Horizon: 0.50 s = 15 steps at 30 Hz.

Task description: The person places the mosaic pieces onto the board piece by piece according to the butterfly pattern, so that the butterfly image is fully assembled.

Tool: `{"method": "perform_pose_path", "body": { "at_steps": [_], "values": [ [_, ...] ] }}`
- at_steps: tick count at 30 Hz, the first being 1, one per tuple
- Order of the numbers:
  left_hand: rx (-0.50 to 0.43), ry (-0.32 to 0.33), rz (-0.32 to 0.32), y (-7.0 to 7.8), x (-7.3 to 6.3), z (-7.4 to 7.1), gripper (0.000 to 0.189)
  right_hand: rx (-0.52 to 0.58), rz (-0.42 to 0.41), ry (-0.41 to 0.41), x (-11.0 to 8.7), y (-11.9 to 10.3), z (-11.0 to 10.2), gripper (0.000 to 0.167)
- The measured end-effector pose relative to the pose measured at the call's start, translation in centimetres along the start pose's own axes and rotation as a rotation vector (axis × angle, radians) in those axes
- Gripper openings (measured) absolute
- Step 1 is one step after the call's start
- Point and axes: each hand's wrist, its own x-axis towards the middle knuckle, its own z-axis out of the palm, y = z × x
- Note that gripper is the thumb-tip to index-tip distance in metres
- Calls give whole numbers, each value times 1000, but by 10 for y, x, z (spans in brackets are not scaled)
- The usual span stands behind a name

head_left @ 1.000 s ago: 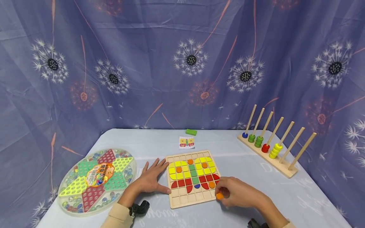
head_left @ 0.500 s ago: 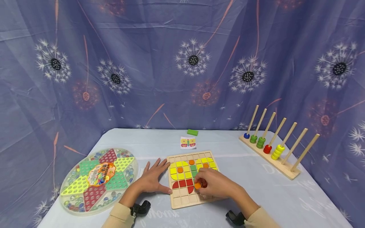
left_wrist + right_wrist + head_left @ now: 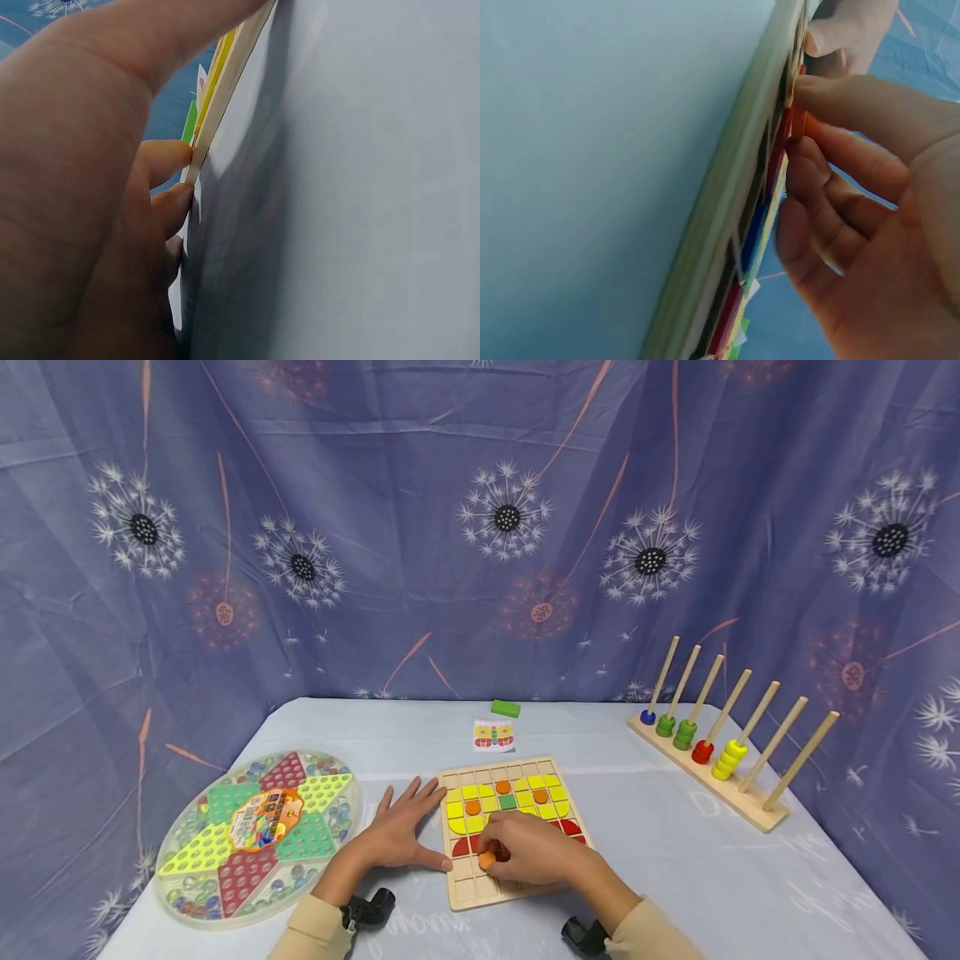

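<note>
A wooden grid board (image 3: 467,891) lies on the table, its squares partly filled with yellow, red, green and orange pieces. My right hand (image 3: 534,847) pinches an orange round piece (image 3: 487,860) between thumb and finger, low over the board's left part. In the right wrist view the orange piece (image 3: 799,121) shows edge-on between the fingertips, close to the board. My left hand (image 3: 401,831) rests at the board's left side, fingers spread, fingertips and thumb touching its edge. The right hand hides the middle of the lower rows.
Behind the board lie a pattern card (image 3: 493,735) and a green block (image 3: 506,708). A round Chinese checkers set (image 3: 258,839) with marbles sits at the left. A wooden peg stand (image 3: 708,772) with coloured beads stands at the right.
My right hand has carried the orange round piece from the board's lower right edge leftward across the board to its left part. The left hand has stayed in place.
</note>
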Motion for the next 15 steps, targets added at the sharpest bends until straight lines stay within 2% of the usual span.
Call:
{"method": "perform_pose_path", "body": {
  "at_steps": [3, 10, 15],
  "values": [
    [-5, 4, 7, 0, 0, 1, 119, -7, 8, -15, 1, -2, 2, 15],
    [-5, 0, 3, 0, 0, 1, 119, -31, -31, 5, -1, -4, 3, 15],
    [-11, -5, -6, 1, 0, -1, 118, -7, -10, 14, -8, -1, -3, 16]
  ]
}}
